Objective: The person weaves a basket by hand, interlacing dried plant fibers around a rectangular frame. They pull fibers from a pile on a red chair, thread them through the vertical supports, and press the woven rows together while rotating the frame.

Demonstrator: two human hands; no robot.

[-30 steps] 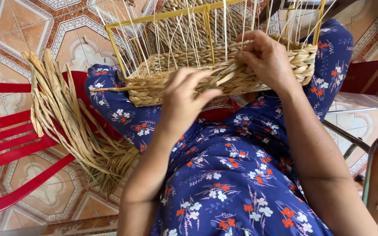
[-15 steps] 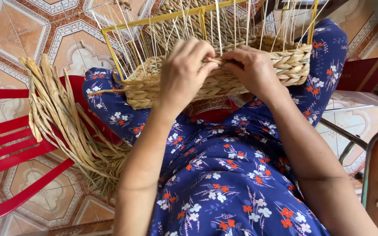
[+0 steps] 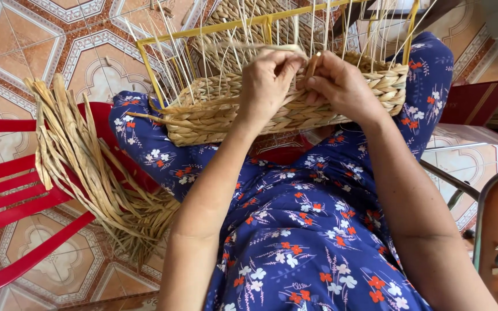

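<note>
While the person sits with a half-woven basket [image 3: 286,109] across the knees, the view looks straight down onto the lap. At the far left, a red chair [image 3: 12,196] stands on patterned floor tiles [image 3: 47,40]. A bundle of dried straw [image 3: 82,167] drapes over the chair's right edge and down against the person's left thigh. Next comes the lap itself, covered in a blue floral dress [image 3: 301,230].

The basket rests on both knees, its near wall facing the person. Thin upright stakes [image 3: 203,57] rise from its rim inside a yellow wire frame [image 3: 226,26].

The left hand [image 3: 269,80] is closed, pinching a flat strand [image 3: 243,47] at the top of the near wall. The right hand [image 3: 341,86] sits just beside it, fingers curled and pinched on the same stretch of weave, knuckles almost touching the left. Both hands are at the middle of the basket's near rim, with the basket under and beyond them.

By my judgement, the weaving goes best if the strand is kept taut, passed alternately in front of and behind each stake, and pressed down snugly onto the row beneath so no gaps open.

At the right edge, part of a metal chair frame [image 3: 479,230] shows.
</note>
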